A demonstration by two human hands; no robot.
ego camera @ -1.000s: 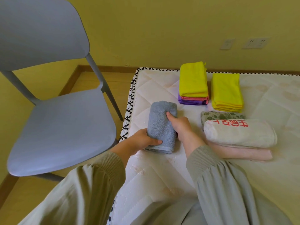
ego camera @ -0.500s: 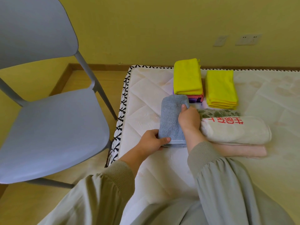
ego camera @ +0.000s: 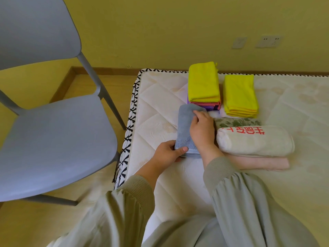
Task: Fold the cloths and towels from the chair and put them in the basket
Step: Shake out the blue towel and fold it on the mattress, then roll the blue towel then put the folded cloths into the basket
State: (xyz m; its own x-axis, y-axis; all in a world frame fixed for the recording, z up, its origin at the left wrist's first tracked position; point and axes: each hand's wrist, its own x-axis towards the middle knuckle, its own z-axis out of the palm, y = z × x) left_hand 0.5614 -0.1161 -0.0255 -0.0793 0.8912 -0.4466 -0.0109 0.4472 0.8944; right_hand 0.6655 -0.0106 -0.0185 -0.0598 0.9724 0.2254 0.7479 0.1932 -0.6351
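A folded grey-blue towel (ego camera: 185, 129) lies on the white mattress (ego camera: 160, 107), pressed up against the other folded piles. My left hand (ego camera: 169, 154) grips its near end, thumb on top. My right hand (ego camera: 202, 130) holds its right side, fingers curled over the top. To the right sit a folded white towel with red characters (ego camera: 254, 141), a pink towel (ego camera: 258, 162) under it and a leaf-patterned cloth (ego camera: 236, 122) behind. Further back are a yellow cloth on pink and purple cloths (ego camera: 203, 82) and a stack of yellow cloths (ego camera: 239, 95). No basket is in view.
A grey plastic chair (ego camera: 53, 136) with a bare seat stands left of the mattress on the wooden floor. The yellow wall with two sockets (ego camera: 268, 41) runs behind. My grey-green sleeves fill the lower part of the view.
Both hands have slid the grey-blue towel to the right and further back, until it sits against the folded piles. The camera has turned a little to the left.
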